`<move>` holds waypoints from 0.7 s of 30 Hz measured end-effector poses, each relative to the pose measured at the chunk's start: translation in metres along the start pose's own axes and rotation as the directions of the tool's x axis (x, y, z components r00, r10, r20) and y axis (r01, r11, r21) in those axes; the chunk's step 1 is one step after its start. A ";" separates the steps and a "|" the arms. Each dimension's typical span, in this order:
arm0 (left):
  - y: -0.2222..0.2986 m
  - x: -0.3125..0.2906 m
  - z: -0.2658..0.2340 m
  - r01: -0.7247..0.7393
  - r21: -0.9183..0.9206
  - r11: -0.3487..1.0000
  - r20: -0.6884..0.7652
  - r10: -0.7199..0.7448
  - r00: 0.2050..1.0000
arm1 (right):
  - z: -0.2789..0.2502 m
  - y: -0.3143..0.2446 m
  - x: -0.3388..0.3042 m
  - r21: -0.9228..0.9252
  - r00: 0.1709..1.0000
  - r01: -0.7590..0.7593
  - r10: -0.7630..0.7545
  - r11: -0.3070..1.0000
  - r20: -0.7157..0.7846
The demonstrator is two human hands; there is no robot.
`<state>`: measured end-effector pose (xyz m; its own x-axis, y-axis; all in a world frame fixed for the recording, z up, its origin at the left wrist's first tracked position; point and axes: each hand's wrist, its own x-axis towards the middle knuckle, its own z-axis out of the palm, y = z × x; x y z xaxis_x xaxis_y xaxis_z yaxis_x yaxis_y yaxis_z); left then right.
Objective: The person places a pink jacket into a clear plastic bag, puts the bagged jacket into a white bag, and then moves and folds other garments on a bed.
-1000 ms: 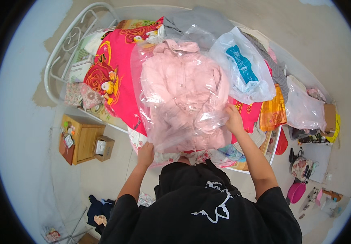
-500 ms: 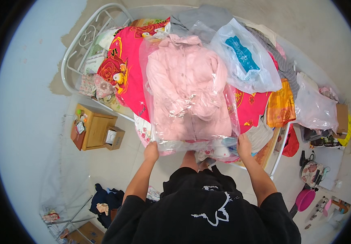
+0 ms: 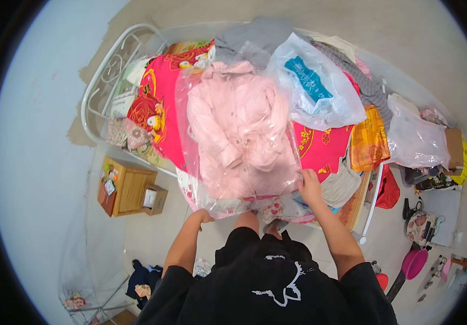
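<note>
The right hand (image 3: 309, 185) lies with its fingers spread flat on the lower right corner of a clear plastic bag (image 3: 190, 135), pressing the film down rather than pinching it. The left hand (image 3: 203, 215) is curled at the bag's lower left edge; its fingertips are tucked under the film and out of sight, so whether they grip the plastic or only rest against it cannot be told. Directly ahead of both hands, inside the bag, lies a pink jacket (image 3: 239, 130) with its sleeves folded in and its collar pointing away from the person. The bag rests on a red flowered blanket (image 3: 160, 114) that covers a white metal-framed bed (image 3: 95, 89). Beyond the right fingers sits a whitish plastic bag with something blue in it (image 3: 315, 81), and further right an orange cloth (image 3: 370, 138) and another pale bag (image 3: 415, 138). Left of the left hand, down on the floor, stands a small wooden cabinet (image 3: 125, 187). By the look of it, the step in hand is smoothing and settling the bagged jacket flat on the bed; a next move would call for a firm hold on both lower corners, since the film looks slippery.
</note>
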<state>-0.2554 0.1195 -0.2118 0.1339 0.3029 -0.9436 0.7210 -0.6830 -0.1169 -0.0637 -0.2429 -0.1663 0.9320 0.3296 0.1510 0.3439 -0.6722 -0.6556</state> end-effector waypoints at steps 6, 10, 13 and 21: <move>0.043 -0.016 -0.051 -0.308 0.111 0.945 -0.381 0.327 0.865 | 0.021 0.006 0.092 0.085 0.982 -0.137 0.146 0.987 -0.118; 0.078 -0.038 -0.098 -0.540 -0.025 0.842 -0.795 0.310 0.521 | 0.021 0.025 0.171 0.056 0.944 -0.064 0.078 0.996 -0.319; 0.105 -0.033 -0.127 -0.719 0.319 0.617 -0.891 0.455 -0.005 | 0.033 0.024 0.226 0.072 0.903 -0.247 0.256 0.966 -0.344; 0.144 0.020 -0.165 -0.681 0.366 0.635 -0.718 0.658 0.227 | 0.041 0.067 0.257 -0.251 0.867 -0.462 0.493 0.851 0.072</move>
<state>-0.0364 0.1371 -0.1962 0.9929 0.0970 -0.0685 0.1176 -0.8828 0.4548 0.1945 -0.1760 -0.2018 0.9694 0.0028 -0.2456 -0.1094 -0.8903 -0.4420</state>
